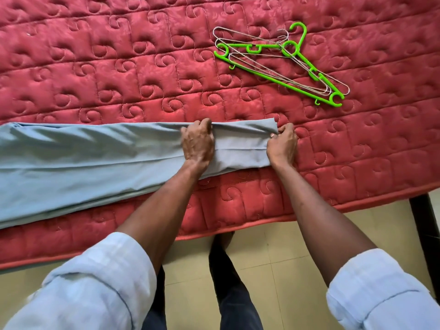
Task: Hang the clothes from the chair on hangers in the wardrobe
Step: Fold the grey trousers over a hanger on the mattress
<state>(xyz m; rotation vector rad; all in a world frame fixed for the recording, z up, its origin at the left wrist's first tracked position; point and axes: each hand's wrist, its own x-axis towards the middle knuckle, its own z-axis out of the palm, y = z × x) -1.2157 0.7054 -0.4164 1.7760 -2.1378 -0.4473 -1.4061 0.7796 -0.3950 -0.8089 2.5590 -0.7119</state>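
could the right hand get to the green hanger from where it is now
Probably yes. The right hand pinches the end of the grey-blue garment, and the green hanger lies beyond it on the red quilted mattress, tangled with wire hangers. Nothing blocks the way; it must first let go.

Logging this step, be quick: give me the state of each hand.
Left hand: fingers curled over the far edge of the blue cloth, gripping it.
Right hand: pinching the cloth's end corner.

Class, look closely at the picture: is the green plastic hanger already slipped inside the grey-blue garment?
No: the green plastic hanger lies apart on the red quilted mattress, among wire hangers, beyond the grey-blue garment.
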